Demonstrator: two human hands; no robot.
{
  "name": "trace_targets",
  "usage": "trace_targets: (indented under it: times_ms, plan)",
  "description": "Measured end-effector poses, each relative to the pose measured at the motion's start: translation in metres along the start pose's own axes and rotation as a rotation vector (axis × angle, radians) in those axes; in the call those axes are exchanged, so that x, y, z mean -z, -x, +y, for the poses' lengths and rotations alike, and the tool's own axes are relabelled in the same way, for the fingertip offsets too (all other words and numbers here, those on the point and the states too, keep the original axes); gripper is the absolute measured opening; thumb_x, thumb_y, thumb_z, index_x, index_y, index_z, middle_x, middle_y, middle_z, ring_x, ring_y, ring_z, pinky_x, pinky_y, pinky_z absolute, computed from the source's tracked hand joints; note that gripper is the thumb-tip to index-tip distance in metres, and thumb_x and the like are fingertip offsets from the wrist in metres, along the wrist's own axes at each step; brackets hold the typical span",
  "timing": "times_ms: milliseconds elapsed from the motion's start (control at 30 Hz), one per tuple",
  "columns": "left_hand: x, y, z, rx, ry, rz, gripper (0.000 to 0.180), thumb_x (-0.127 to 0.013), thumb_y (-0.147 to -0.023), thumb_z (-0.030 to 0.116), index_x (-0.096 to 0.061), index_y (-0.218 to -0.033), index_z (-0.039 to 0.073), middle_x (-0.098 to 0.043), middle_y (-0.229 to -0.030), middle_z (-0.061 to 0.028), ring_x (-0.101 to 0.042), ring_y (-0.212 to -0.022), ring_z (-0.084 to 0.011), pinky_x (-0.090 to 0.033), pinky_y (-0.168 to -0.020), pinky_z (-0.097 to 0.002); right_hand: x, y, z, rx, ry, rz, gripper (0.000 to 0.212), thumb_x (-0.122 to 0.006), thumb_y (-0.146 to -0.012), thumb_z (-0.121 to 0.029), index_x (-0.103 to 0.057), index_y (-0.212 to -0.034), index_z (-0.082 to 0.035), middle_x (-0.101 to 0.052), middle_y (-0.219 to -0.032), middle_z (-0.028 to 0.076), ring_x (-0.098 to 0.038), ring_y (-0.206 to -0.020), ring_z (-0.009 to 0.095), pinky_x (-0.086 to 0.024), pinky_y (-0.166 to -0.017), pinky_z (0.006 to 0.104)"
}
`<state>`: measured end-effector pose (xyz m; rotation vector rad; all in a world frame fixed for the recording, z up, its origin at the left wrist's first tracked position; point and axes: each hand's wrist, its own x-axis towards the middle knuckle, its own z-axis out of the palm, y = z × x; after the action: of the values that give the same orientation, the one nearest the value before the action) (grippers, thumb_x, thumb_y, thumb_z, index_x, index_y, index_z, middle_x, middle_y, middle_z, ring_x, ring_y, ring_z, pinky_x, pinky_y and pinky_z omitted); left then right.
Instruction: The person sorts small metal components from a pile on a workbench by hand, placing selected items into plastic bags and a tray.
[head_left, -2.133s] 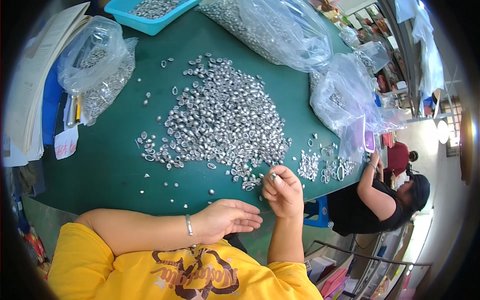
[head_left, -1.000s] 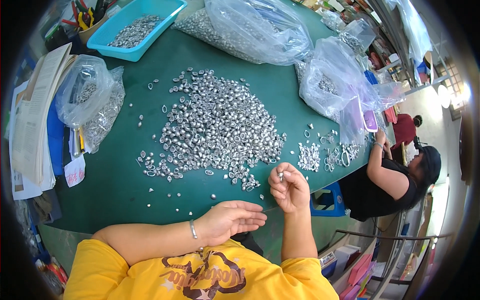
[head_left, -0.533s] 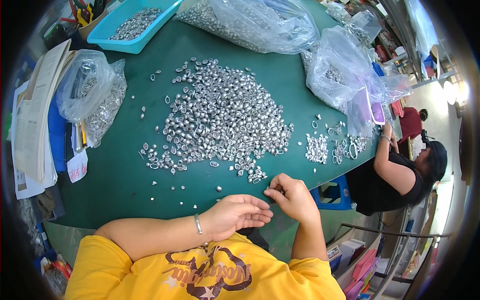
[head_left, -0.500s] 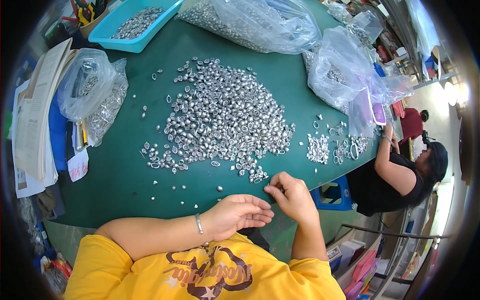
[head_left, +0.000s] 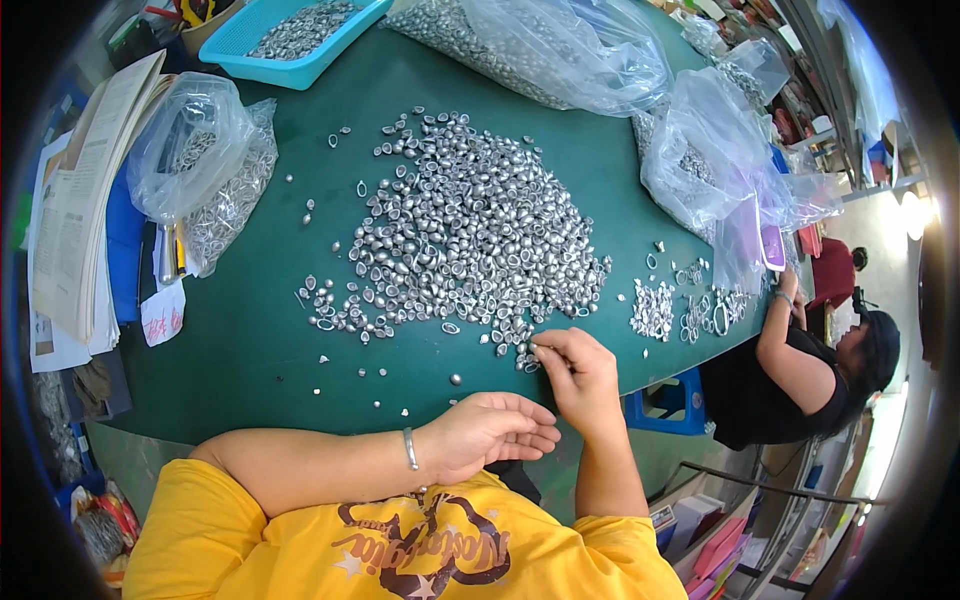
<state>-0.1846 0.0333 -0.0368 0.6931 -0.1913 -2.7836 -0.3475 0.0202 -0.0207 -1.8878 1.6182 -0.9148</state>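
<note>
A broad heap of small silver metal pieces, many of them hollow oval cups, covers the middle of the green table. At the heap's near right edge, the thumb and index finger of my right hand are pinched together on a small silver piece, partly hidden by the fingertips. My left hand lies nearer to me, beside the right wrist. Its fingers are stretched out and loosely curved, palm turned toward the right, with nothing visible in it. A few stray pieces, such as a small silver bead, lie between it and the heap.
A turquoise basket and clear bags of metal pieces stand behind. At left are another bag and papers. Smaller groups of pieces lie at right, near a co-worker and a blue stool.
My right hand has reached forward to the heap's edge, its fingertips now among the pieces. My left hand has barely moved. The whole view has shifted slightly.
</note>
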Motion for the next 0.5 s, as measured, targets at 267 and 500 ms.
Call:
trace_targets:
  times_ms: [267, 500]
  plan:
    - [-0.003, 0.001, 0.003, 0.010, -0.012, 0.028, 0.021, -0.042, -0.088, 0.004, -0.052, -0.104, -0.005, -0.058, -0.102, -0.0182, -0.058, -0.095, -0.0236, -0.047, -0.085, -0.0332, 0.011, 0.003, 0.013, -0.335, -1.299, -0.093, 0.011, -0.054, -0.086, -0.007, -0.054, -0.094, 0.001, -0.043, -0.059, 0.000, -0.035, -0.049, 0.008, -0.027, -0.045, 0.0199]
    - [-0.002, 0.001, 0.003, -0.005, 0.005, 0.002, 0.021, -0.042, -0.089, 0.005, -0.052, -0.104, -0.005, -0.058, -0.102, -0.0181, -0.058, -0.094, -0.0236, -0.047, -0.085, -0.0329, 0.016, -0.007, 0.005, -0.477, -1.190, -0.073, 0.012, -0.047, -0.084, -0.006, -0.054, -0.086, 0.004, -0.052, -0.065, 0.011, -0.037, -0.045, 0.009, -0.027, -0.038, 0.0188]
